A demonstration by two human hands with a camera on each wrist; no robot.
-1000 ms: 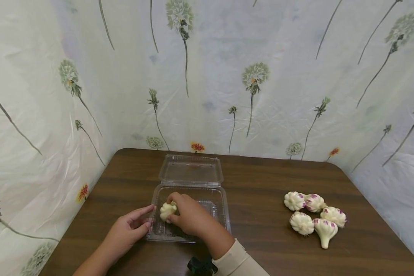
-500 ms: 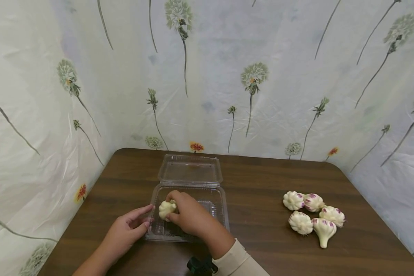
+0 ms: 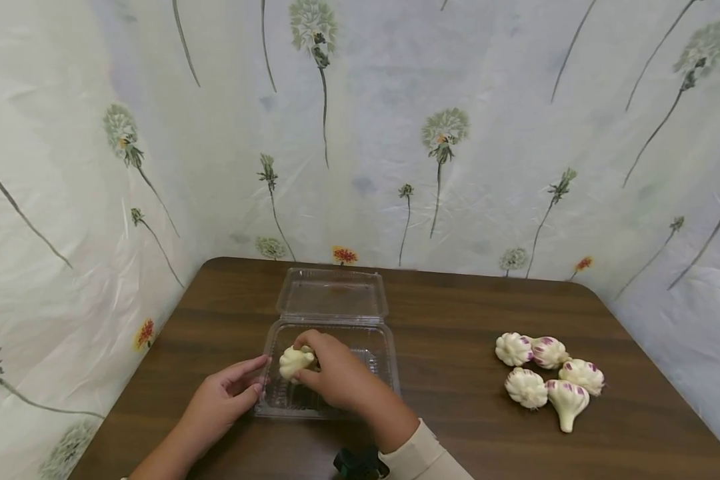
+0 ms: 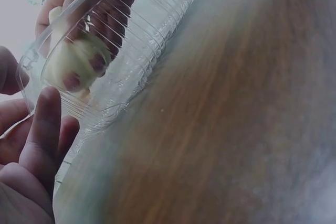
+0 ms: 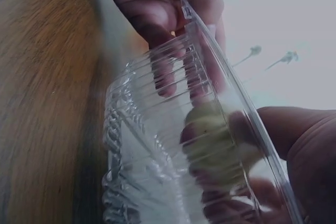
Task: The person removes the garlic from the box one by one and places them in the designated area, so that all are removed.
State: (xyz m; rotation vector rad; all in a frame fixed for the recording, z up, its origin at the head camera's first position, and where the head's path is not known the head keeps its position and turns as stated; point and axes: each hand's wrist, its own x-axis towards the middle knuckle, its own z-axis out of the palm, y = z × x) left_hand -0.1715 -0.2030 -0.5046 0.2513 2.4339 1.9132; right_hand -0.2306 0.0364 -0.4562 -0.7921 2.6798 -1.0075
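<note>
A clear plastic clamshell container point(image 3: 390, 373) stands on the table with its lid point(image 3: 333, 293) laid back. My right hand point(image 3: 342, 373) reaches into the container and holds a garlic bulb point(image 3: 295, 362) between thumb and fingers, near the left wall. Through the plastic in the left wrist view, the garlic bulb point(image 4: 76, 64) shows purple patches. My left hand point(image 3: 222, 397) touches the outside of the container's left side with its fingers and thumb, without curling round it. From the right wrist, the garlic point(image 5: 215, 145) is blurred behind the ribbed wall. Whether the bulb touches the container floor cannot be told.
To the right on the brown wooden table point(image 3: 450, 320) lies a group of several garlic bulbs point(image 3: 527, 388), white with purple marks. A curtain point(image 3: 360, 133) printed with dandelions hangs behind the table and along its sides.
My right hand and the garlic bulb have shifted slightly, the bulb turning a little inside the container. The left hand stays at the container's left side.
</note>
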